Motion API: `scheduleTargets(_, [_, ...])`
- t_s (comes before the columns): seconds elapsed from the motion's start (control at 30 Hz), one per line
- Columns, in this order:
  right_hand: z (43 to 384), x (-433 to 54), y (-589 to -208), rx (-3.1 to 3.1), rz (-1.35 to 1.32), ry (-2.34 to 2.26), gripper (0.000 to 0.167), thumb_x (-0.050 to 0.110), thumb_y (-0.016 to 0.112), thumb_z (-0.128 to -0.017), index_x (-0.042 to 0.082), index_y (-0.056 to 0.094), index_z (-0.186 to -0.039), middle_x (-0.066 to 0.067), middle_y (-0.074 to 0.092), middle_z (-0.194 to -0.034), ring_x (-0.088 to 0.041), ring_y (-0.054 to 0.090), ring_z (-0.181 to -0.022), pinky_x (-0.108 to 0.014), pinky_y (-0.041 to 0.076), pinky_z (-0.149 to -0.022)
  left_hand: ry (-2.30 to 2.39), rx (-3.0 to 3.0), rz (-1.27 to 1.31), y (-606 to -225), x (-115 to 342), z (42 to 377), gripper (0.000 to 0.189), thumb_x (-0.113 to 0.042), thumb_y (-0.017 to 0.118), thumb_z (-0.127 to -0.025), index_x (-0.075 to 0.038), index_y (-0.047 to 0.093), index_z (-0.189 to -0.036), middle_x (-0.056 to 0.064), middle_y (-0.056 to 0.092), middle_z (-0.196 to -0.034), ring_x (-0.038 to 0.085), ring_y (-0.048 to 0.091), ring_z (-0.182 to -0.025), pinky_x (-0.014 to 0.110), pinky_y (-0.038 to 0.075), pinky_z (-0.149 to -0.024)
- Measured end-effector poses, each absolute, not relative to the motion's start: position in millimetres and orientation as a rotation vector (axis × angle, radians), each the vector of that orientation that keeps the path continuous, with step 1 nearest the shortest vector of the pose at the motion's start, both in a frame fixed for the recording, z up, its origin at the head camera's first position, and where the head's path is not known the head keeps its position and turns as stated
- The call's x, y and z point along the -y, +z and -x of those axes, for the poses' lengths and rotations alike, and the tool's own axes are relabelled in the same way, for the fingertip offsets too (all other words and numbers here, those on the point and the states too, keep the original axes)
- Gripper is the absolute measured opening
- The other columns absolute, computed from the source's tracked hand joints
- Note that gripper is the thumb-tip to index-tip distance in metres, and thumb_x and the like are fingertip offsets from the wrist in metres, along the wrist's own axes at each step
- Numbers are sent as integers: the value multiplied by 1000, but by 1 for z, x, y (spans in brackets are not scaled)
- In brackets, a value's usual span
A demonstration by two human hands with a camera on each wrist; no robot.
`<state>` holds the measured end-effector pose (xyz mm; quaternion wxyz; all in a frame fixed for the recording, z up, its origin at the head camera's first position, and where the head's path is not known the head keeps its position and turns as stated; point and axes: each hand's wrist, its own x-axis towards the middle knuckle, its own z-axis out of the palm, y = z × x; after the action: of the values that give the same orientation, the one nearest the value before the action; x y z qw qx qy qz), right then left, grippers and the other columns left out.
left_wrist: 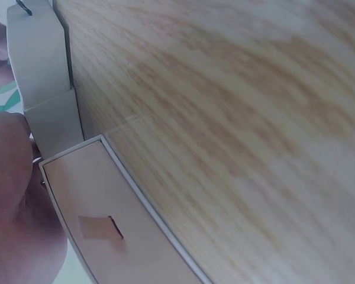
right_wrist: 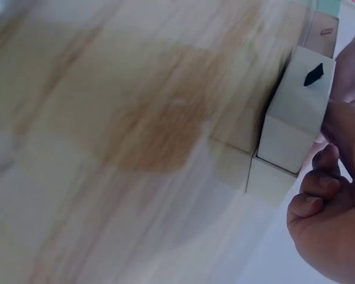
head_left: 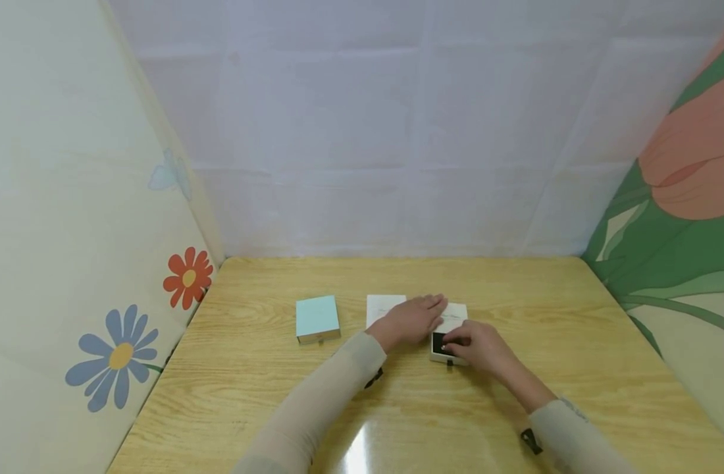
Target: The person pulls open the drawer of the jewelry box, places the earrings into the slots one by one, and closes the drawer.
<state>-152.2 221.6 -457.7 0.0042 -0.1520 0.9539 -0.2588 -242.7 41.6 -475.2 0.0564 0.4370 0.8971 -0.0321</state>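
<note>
A small white drawer box [head_left: 455, 312] lies on the table with its black-lined drawer [head_left: 448, 359] pulled toward me. My left hand [head_left: 413, 320] rests its extended fingers over the left part of this box's sleeve. Over the drawer, my right hand [head_left: 479, 345] pinches a small shiny piece [head_left: 443, 347] between thumb and fingertip; its kind I cannot tell. The right wrist view shows the drawer's front [right_wrist: 302, 89] with a black pull tab, and curled fingers beside it. Under my left wrist is a second white box [head_left: 384, 307], whose pinkish front [left_wrist: 118, 195] with a tab fills the lower left wrist view.
A light blue box [head_left: 317, 316] sits to the left on the wood-grain table [head_left: 249, 395]. Behind the table hangs a white cloth [head_left: 362, 131]. Flower-printed panels [head_left: 72, 263] flank both sides. Dark straps hang beneath both forearms.
</note>
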Motion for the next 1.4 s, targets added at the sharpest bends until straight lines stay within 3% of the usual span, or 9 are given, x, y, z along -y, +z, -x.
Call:
scheduleTargets(0.17, [148, -225, -451, -2980, 227, -965, 19, 20, 69, -97, 6, 78, -106, -10, 74, -97, -23, 67, -86, -45, 57, -78, -90, -2732, -1322, -474, -41, 244, 58, -40, 18, -113, -14, 14, -164, 2, 15, -170, 17, 19, -155, 28, 16, -126])
scheduleTargets(0.23, [144, -226, -447, -2927, 96, -1082, 25, 24, 66, -100, 3, 76, -109, -12, 75, -101, -26, 68, -90, -46, 58, -80, -71, -2728, -1315, -473, -41, 243, 58, -40, 19, -113, -14, 14, -164, 2, 14, -170, 18, 19, -155, 28, 16, -126])
scheduleTargets(0.43, [127, -224, -441, -2545, -285, -1512, 35, 28, 58, -104, -5, 69, -111, -6, 66, -80, -16, 58, -66, -27, 52, -57, -39, -2721, -1305, -472, -42, 242, 57, -40, 20, -113, -14, 13, -164, 2, 15, -170, 19, 19, -155, 30, 16, -126])
scheduleTargets(0.7, [105, -218, -445, -2092, -558, -1887, 33, 24, 53, -104, -4, 69, -109, 0, 68, -77, -8, 57, -62, -20, 47, -54, -39, -2735, -1276, -476, -43, 244, 57, -41, 19, -113, -16, 13, -164, 0, 14, -170, 17, 18, -155, 27, 15, -125])
scheduleTargets(1.07, [84, -205, -462, -1868, -654, -2015, 27, 21, 59, -101, -3, 71, -102, -4, 73, -77, -11, 67, -64, -19, 53, -57, -20, -2750, -1304, -482, -43, 246, 57, -40, 20, -113, -14, 15, -164, 3, 17, -170, 19, 19, -155, 28, 15, -126])
scheduleTargets(1.4, [86, -198, -471, -1860, -688, -2024, 37, 31, 62, -101, -5, 69, -109, -7, 76, -83, -15, 72, -71, -23, 56, -59, -10, -2744, -1304, -480, -42, 245, 57, -40, 20, -113, -15, 14, -164, 3, 17, -170, 18, 20, -155, 28, 15, -126])
